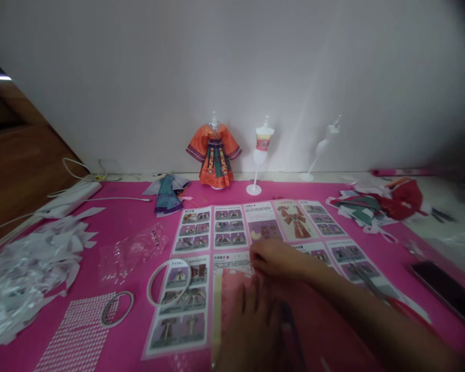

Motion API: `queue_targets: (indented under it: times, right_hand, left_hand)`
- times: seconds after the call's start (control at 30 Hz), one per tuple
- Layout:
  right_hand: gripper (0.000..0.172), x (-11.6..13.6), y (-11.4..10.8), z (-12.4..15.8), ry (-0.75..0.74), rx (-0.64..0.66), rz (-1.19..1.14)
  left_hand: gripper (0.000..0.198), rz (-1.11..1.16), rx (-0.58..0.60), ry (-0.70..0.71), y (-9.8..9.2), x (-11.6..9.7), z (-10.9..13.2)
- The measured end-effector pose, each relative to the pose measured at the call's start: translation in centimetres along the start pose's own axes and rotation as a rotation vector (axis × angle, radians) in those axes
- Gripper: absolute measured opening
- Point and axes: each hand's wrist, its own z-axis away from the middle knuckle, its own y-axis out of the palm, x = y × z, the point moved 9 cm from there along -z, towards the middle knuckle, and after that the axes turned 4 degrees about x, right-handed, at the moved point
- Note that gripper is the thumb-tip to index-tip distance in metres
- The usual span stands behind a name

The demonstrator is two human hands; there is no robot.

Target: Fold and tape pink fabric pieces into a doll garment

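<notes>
Lying flat with fingers stretched out, my left hand (251, 320) presses on a piece of pinkish-red fabric (229, 294) with a pale yellow strip along its left side. Just above it, my right hand (275, 258) is closed in a pinch by the fabric's top edge; what its fingertips hold is too small and blurred to name. Under both hands spreads a printed instruction sheet (189, 315) with doll-clothes pictures. Two rolls of tape lie to the left: a larger white roll (150, 289) on the sheet's edge and a smaller roll (129, 307) beyond it.
Along the wall stand a mannequin in an orange robe (215, 155), a mannequin with a pink band (260, 147) and a bare white mannequin (323, 147). Crumpled white strips (27, 274) pile up at left. Scissors (366, 281), a phone (447, 287) and fabric scraps (399, 201) are at right.
</notes>
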Motion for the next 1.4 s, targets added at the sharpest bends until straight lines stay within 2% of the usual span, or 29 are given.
queue_targets:
  times: [0.27, 0.6, 1.17, 1.4]
  right_hand:
    - [0.016, 0.1, 0.1, -0.2, 0.001, 0.017, 0.037]
    - [0.018, 0.0, 0.3, -0.3, 0.023, 0.037, 0.083]
    - [0.021, 0.4, 0.1, -0.4, 0.056, 0.053, 0.108]
    - [0.021, 0.4, 0.1, -0.7, 0.049, 0.036, 0.082]
  left_hand:
    - [0.061, 0.006, 0.006, -0.007, -0.2, 0.0, 0.1]
    - [0.059, -0.052, -0.060, -0.006, -0.4, 0.0, 0.2]
    - [0.059, -0.074, -0.059, 0.010, -1.4, -0.2, 0.3]
    - [0.059, -0.072, -0.066, 0.001, -1.2, 0.0, 0.3]
